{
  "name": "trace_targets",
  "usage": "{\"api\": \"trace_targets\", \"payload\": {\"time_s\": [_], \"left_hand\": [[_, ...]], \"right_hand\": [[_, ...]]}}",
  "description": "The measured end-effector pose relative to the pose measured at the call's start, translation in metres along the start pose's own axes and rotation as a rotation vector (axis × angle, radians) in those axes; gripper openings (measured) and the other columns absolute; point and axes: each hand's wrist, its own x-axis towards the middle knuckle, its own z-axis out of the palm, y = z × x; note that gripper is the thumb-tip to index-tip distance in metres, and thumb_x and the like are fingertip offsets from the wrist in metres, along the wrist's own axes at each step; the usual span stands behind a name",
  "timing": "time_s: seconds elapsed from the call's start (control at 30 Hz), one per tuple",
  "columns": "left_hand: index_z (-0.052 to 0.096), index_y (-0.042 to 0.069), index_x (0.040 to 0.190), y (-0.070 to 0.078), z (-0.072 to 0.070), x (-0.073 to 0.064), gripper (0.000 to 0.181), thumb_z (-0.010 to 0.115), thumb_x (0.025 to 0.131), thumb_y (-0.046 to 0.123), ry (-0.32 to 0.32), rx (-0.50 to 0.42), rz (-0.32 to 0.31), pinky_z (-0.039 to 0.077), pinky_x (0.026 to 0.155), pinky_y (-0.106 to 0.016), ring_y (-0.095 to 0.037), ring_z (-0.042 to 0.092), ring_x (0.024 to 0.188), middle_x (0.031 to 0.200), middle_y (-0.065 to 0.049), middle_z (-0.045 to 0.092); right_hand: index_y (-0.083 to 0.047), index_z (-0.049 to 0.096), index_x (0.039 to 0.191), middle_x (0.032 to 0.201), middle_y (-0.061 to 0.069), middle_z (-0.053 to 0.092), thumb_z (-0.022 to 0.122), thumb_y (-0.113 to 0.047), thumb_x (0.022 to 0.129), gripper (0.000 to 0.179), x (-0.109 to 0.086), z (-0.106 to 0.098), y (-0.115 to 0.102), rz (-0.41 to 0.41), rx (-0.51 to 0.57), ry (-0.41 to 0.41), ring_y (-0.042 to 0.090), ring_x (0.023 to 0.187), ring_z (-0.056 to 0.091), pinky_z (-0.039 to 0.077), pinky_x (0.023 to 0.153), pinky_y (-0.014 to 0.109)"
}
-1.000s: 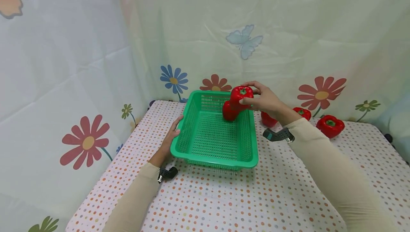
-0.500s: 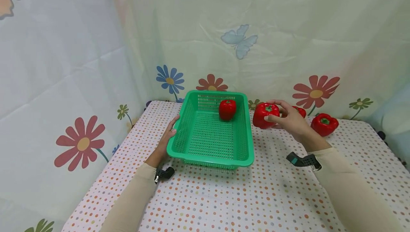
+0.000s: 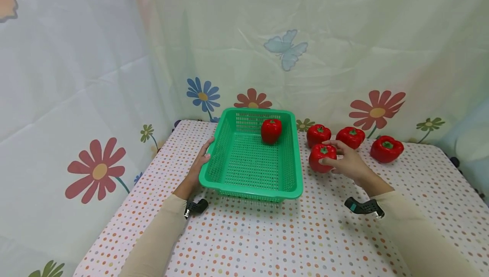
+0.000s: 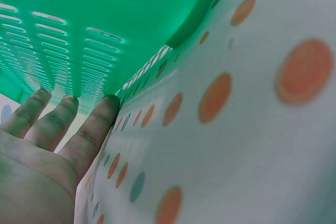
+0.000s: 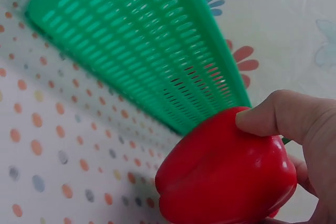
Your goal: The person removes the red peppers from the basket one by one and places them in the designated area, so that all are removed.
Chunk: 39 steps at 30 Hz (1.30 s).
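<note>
A green plastic basket with slotted walls stands on the dotted tablecloth. My left hand rests against its left wall, and in the left wrist view its straight fingers touch the slotted side. Inside, near the back right corner, is one red bell pepper. Right of the basket my right hand grips another red bell pepper, stem up, at or just above the cloth. The right wrist view shows the thumb pressed on this pepper's side; the other fingers are mostly hidden behind it.
Behind the right hand sit three more red bell peppers: one at the left, a middle one and one farther right. A flower-printed curtain hangs along the table's back and left side.
My right hand has carried its bell pepper from over the basket's right rim out to the right, then down and nearer on the table. The left hand stays at the basket.
</note>
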Motion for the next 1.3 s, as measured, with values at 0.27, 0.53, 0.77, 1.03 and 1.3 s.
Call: {"api": "trace_targets", "payload": {"time_s": [0.27, 0.53, 0.77, 1.03, 1.3], "left_hand": [[0.007, 0.014, 0.159, 0.003, 0.002, 0.001, 0.066, 0.028, 0.097, 0.019, -0.01, 0.016, 0.023, 0.032, 0.105, -0.034, -0.04, 0.018, 0.145, 0.164, -0.017, 0.006], [0.008, 0.015, 0.159, 0.001, 0.001, 0.002, 0.064, 0.029, 0.098, 0.019, -0.012, -0.003, 0.025, 0.034, 0.104, -0.027, -0.039, 0.018, 0.145, 0.164, -0.016, 0.006], [0.008, 0.014, 0.159, 0.002, 0.003, 0.002, 0.064, 0.027, 0.098, 0.018, -0.012, 0.004, 0.014, 0.034, 0.104, -0.031, -0.04, 0.018, 0.145, 0.164, -0.016, 0.006], [0.008, 0.016, 0.159, 0.002, 0.002, 0.002, 0.065, 0.029, 0.098, 0.02, -0.018, 0.002, 0.02, 0.034, 0.104, -0.031, -0.038, 0.02, 0.143, 0.164, -0.016, 0.007], [0.01, 0.019, 0.159, -0.002, -0.001, 0.0, 0.064, 0.03, 0.098, 0.023, 0.003, 0.045, 0.007, 0.03, 0.107, -0.038, -0.039, 0.018, 0.146, 0.165, -0.012, 0.006]], "right_hand": [[-0.009, 0.022, 0.155, 0.149, 0.035, 0.029, 0.071, -0.037, 0.089, 0.086, 0.001, 0.001, 0.006, 0.041, -0.029, -0.02, 0.052, 0.124, 0.044, 0.055, 0.086, 0.049], [-0.009, 0.021, 0.156, 0.15, 0.035, 0.028, 0.071, -0.036, 0.088, 0.088, -0.001, -0.002, -0.001, 0.029, -0.053, -0.041, 0.053, 0.128, 0.04, 0.054, 0.089, 0.051], [-0.003, 0.023, 0.155, 0.152, 0.034, 0.029, 0.069, -0.043, 0.088, 0.09, -0.007, -0.011, -0.014, -0.002, -0.172, -0.039, 0.056, 0.133, 0.032, 0.05, 0.093, 0.059], [-0.005, 0.021, 0.156, 0.15, 0.034, 0.033, 0.064, -0.05, 0.09, 0.091, -0.015, -0.022, -0.058, -0.086, -0.279, 0.01, 0.056, 0.131, 0.034, 0.05, 0.089, 0.062], [-0.014, 0.021, 0.157, 0.153, 0.026, 0.035, 0.062, -0.049, 0.091, 0.085, 0.001, -0.006, -0.116, -0.155, -0.24, -0.059, 0.05, 0.136, 0.037, 0.043, 0.098, 0.065]]}}
